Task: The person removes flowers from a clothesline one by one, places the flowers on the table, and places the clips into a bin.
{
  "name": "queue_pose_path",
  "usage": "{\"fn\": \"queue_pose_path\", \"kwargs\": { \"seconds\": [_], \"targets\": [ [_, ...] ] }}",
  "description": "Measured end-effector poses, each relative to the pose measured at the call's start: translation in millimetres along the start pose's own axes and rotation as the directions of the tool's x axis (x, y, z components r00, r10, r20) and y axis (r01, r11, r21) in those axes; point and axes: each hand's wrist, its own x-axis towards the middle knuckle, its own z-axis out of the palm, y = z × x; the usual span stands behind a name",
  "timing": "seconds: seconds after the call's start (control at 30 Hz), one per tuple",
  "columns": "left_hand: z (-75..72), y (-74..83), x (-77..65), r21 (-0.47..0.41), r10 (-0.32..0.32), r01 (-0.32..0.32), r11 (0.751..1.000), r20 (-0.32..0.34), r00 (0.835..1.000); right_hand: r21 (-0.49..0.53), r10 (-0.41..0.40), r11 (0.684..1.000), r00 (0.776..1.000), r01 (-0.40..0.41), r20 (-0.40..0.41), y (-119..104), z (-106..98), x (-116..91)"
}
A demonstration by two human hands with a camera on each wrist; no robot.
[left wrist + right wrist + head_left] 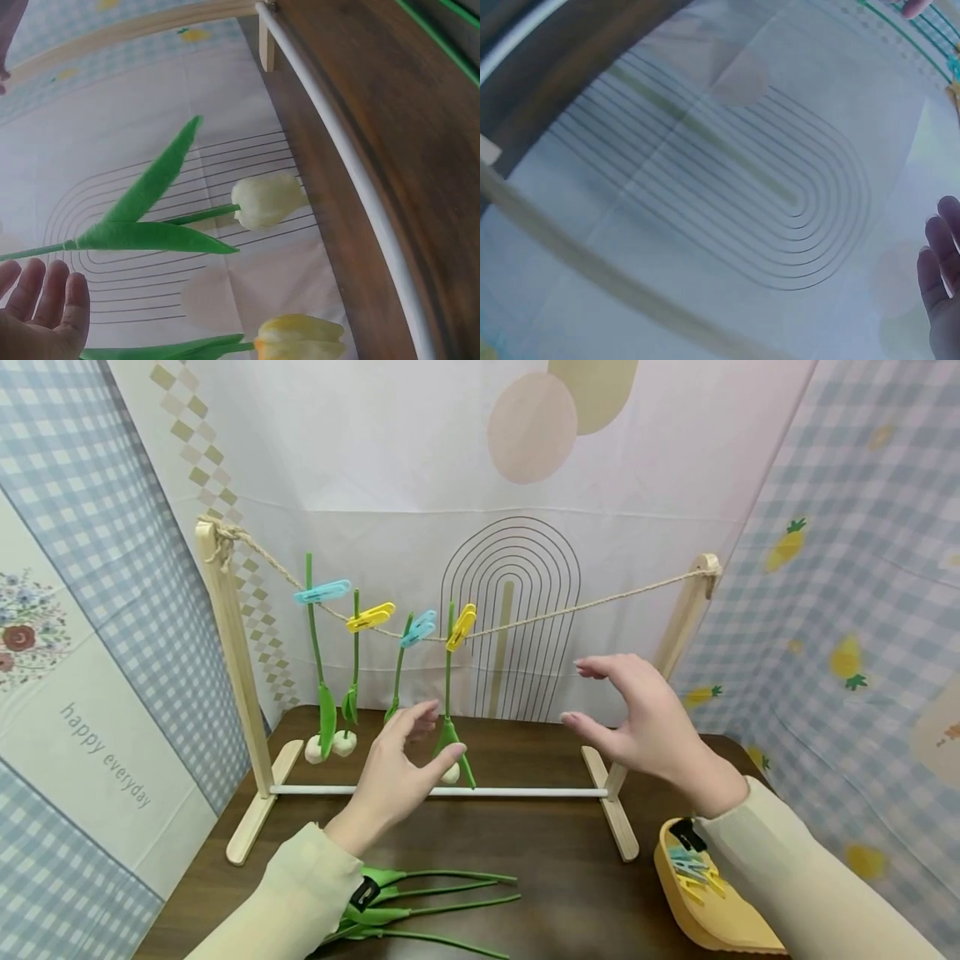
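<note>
Four artificial tulips hang upside down from a twine line [592, 607], each stem clipped by a blue or yellow clothespin. The rightmost tulip [447, 735] hangs from a yellow clothespin [461, 627]; its cream bloom [266, 201] and two leaves show fully in the left wrist view. Beside this tulip my left hand [390, 777] is held with fingers relaxed and nothing gripped, overlapping the neighbouring tulip. A yellow bloom [300, 337] appears lower in the left wrist view. My right hand [645, 718] hovers in the air by the right post, thumb and fingers spread apart, holding nothing.
Wooden posts [236, 668] carry the line, joined low down by a white rod [517, 792]. More green-stemmed flowers [450, 910] lie on the brown table [570, 893] in front, partly under my left sleeve. A yellow basket [671, 893] with clothespins [693, 870] stands at right.
</note>
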Motion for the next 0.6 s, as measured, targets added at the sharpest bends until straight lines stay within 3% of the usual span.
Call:
{"fn": "queue_pose_path", "kwargs": {
  "seconds": [0.4,0.6],
  "targets": [
    [4.3,5.9,17.8,0.007,0.027,-0.027,1.0,-0.04,0.999,-0.105,-0.193,0.977,0.98,0.188,-0.039,-16,9,61],
    [7.0,6.1,24.7,-0.02,0.025,-0.026,0.999,-0.037,0.999,-0.169,-0.214,0.963,0.977,0.21,-0.004,-21,16,83]
  ]
}}
